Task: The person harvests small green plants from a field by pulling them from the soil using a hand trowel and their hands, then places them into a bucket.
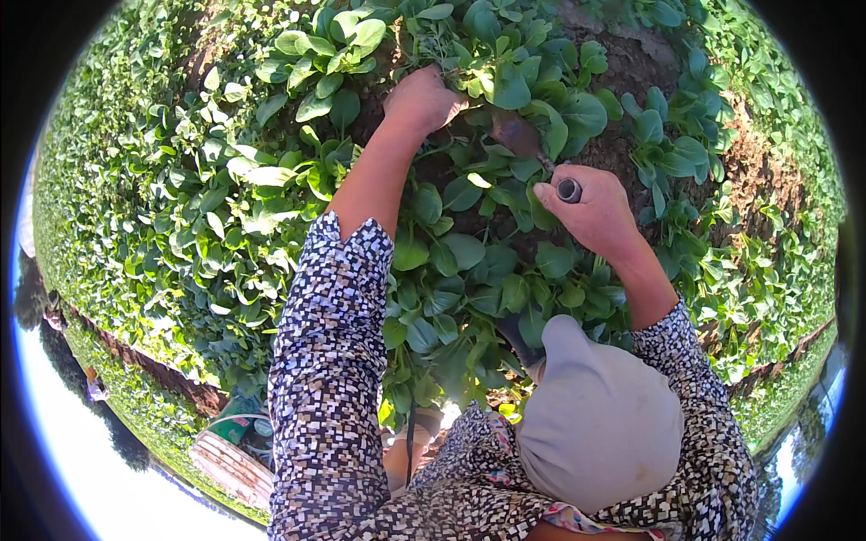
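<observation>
Right hand, right of upper centre: fingers wrapped round the handle of a hand tool. Dull blade lies upper centre, among leafy green plants. Left hand, top centre: partly curled, fingertips buried in foliage (cannot tell whether it grips anything).

Ground: brown soil, bare in patches. Standing on it: broad-leaved green plants, densely set. Lower left, at the foliage edge: one pale, curved object, kind unclear.

Bare soil beyond dense leaves
</observation>
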### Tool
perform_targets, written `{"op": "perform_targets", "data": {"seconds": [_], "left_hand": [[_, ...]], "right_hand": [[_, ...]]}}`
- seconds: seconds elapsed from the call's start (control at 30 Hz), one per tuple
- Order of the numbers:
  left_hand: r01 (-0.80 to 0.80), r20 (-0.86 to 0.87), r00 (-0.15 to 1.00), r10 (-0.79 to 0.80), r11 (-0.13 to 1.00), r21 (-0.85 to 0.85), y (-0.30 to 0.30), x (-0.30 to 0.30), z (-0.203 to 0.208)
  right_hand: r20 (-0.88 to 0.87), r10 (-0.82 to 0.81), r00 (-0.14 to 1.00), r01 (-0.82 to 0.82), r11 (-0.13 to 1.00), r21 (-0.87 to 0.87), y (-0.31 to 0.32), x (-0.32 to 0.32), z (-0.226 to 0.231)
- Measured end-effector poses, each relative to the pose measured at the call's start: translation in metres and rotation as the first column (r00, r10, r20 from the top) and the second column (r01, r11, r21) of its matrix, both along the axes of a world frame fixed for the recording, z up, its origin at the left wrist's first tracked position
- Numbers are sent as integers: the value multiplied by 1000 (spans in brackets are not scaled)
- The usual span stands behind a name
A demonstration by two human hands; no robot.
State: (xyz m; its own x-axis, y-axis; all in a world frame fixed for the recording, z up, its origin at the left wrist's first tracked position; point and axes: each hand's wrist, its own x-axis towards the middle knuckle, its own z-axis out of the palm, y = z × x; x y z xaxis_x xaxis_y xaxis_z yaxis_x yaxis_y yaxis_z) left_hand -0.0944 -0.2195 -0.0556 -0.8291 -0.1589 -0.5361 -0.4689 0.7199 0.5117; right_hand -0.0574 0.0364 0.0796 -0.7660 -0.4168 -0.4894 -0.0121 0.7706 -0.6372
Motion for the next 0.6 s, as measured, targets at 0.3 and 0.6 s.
{"op": "perform_targets", "data": {"seconds": [0.3, 0.6], "left_hand": [[-189, -104, 979, 176, 974, -127, 30, -11, 11], [-530, -7, 781, 624, 668, 522, 11, 3, 1]], "right_hand": [[-1, 30, 1000, -30, 999, -39, -28, -16, -25], [-234, 302, 924, -286, 953, 101, -29, -2, -33]]}}
